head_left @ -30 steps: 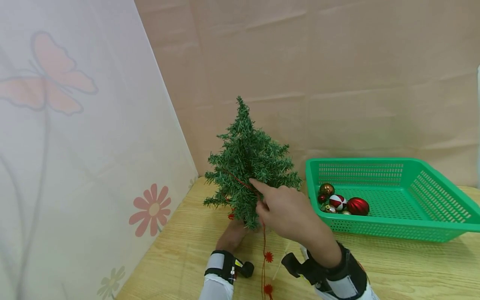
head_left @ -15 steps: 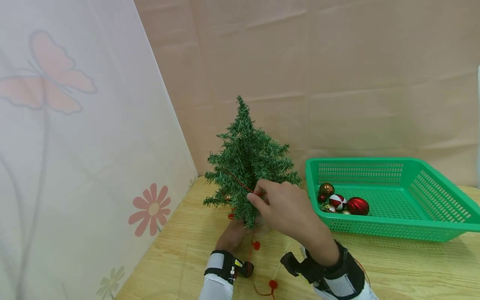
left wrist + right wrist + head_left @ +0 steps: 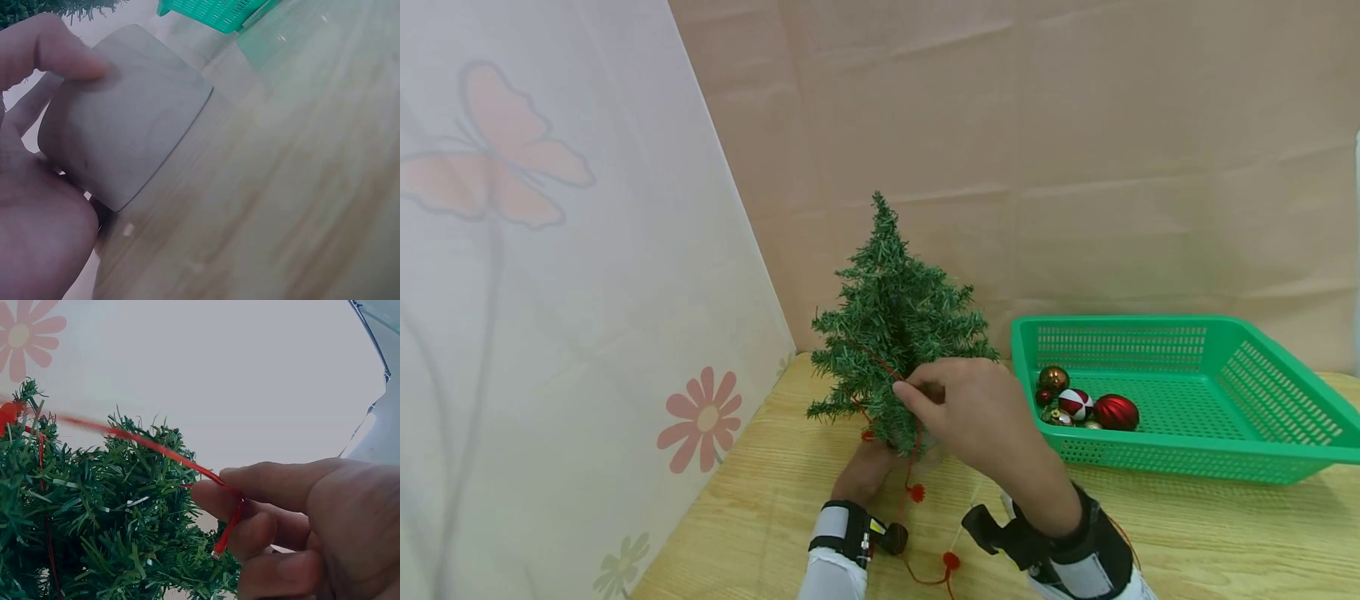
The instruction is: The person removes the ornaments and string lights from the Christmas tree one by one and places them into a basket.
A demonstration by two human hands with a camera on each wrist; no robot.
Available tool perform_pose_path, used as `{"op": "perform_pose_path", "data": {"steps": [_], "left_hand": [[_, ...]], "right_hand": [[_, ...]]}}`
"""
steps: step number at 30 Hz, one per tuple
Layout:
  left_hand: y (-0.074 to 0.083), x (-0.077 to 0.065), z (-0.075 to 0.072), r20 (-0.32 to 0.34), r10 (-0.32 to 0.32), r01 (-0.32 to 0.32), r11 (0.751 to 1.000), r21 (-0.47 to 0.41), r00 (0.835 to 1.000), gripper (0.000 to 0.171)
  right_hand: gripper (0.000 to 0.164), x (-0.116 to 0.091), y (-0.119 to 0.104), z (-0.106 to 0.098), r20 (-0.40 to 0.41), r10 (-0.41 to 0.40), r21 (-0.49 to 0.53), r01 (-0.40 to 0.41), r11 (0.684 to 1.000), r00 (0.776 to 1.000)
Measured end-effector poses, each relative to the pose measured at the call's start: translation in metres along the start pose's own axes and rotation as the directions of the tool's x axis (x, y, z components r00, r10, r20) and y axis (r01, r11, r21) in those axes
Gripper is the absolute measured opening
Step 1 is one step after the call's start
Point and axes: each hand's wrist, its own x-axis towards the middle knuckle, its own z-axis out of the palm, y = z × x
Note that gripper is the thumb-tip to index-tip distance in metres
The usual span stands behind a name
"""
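Observation:
A small artificial Christmas tree (image 3: pixel 891 325) stands upright on the table. My left hand (image 3: pixel 867 473) is low at its foot and holds the pale, rounded base (image 3: pixel 125 119), its fingers curled around one side in the left wrist view. My right hand (image 3: pixel 981 408), in front of the lower branches, pinches a red string garland (image 3: pixel 162 450) between thumb and fingertips. A short tail of the string, with a small pale tip, sticks out below those fingers. Part of the garland crosses the branches. The rest hangs to the table with red pom-poms (image 3: pixel 951 561) on it.
To the right, a green plastic basket (image 3: pixel 1195 454) holds several baubles, among them a ribbed red bauble (image 3: pixel 1116 412) and a red-and-white bauble (image 3: pixel 1076 404). A white flower-printed panel (image 3: pixel 625 250) rises on the left. Brown sheeting (image 3: pixel 1075 167) hangs behind the table.
My right index finger, earlier stretched out along the string, has bent in to pinch it with the thumb. The garland's hanging part has shifted. The left hand stays at the base.

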Motion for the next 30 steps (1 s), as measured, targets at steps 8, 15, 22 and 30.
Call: {"op": "perform_pose_path", "data": {"steps": [8,15,22,30], "left_hand": [[0.0,0.008,0.003,0.059,0.049,-0.019,0.903,-0.429,0.997,0.071],[0.0,0.009,0.003,0.083,0.118,-0.057,0.848,-0.527,0.99,0.07],[0.002,0.01,0.004,0.105,0.11,-0.038,0.846,-0.532,0.988,0.08],[0.001,0.011,0.004,0.126,0.084,0.0,0.831,-0.556,0.989,0.089]], "right_hand": [[0.016,0.0,-0.002,-0.002,-0.013,-0.012,0.009,0.012,1.0,1.0],[0.027,-0.002,-0.001,-0.003,-0.001,-0.047,0.008,0.047,0.999,0.999],[0.02,-0.002,-0.001,-0.003,0.003,-0.02,-0.028,0.02,0.999,1.0],[0.026,0.001,0.0,0.0,0.07,0.02,0.016,-0.022,1.0,0.997]]}}
